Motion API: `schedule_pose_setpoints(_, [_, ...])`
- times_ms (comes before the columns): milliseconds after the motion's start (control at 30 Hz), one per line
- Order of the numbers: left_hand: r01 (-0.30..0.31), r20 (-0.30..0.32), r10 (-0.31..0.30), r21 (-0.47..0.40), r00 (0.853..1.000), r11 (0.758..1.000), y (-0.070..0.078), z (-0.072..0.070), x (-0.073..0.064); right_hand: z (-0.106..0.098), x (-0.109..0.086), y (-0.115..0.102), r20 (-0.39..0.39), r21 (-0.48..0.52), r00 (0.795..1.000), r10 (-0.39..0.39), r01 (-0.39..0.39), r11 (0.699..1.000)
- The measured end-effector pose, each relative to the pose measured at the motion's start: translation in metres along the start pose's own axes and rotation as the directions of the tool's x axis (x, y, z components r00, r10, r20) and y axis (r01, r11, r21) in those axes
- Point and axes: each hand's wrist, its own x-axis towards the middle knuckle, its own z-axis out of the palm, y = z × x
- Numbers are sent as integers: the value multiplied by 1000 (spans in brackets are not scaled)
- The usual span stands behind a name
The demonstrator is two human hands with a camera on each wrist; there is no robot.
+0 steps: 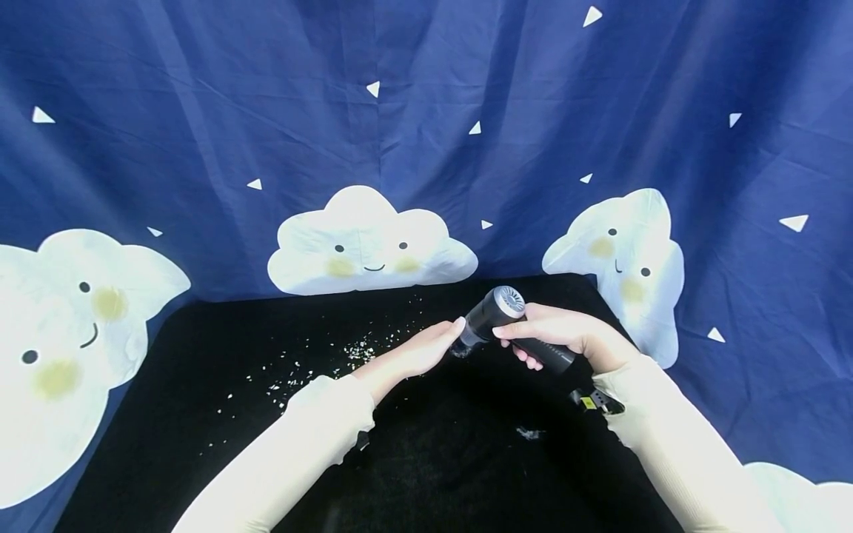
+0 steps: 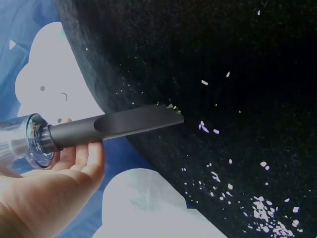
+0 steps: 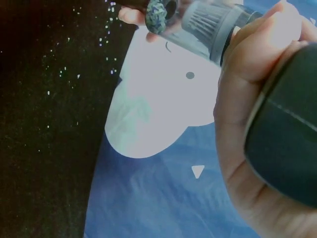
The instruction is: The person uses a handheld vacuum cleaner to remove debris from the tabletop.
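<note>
A black handheld vacuum cleaner [image 1: 485, 314] with a silver vented end is held above the black cloth surface. My right hand [image 1: 560, 329] grips its dark handle [image 3: 290, 126]. At the front, my left hand [image 2: 64, 183] holds the vacuum where the black flat nozzle [image 2: 133, 123] joins the clear dust cup [image 2: 12, 141], its fingers curled behind. Pale bits show inside the cup in the right wrist view. The nozzle's slanted tip points at the surface, a few white scraps right by it. More white scraps [image 1: 360, 350] lie scattered left of the vacuum, densest in one patch.
The black cloth [image 1: 413, 481] covers the surface under both arms. A whitish wisp of fluff [image 1: 530, 433] lies on it, nearer me. Behind the far edge hangs a blue curtain [image 1: 426, 148] printed with clouds and triangles.
</note>
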Motion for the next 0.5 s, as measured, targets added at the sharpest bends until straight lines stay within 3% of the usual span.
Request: schedule_pose_setpoints(500, [0,14,0,-16,1000,1000,-1,2,-1,2,-2,3,1,6,1000,2,-2,1000])
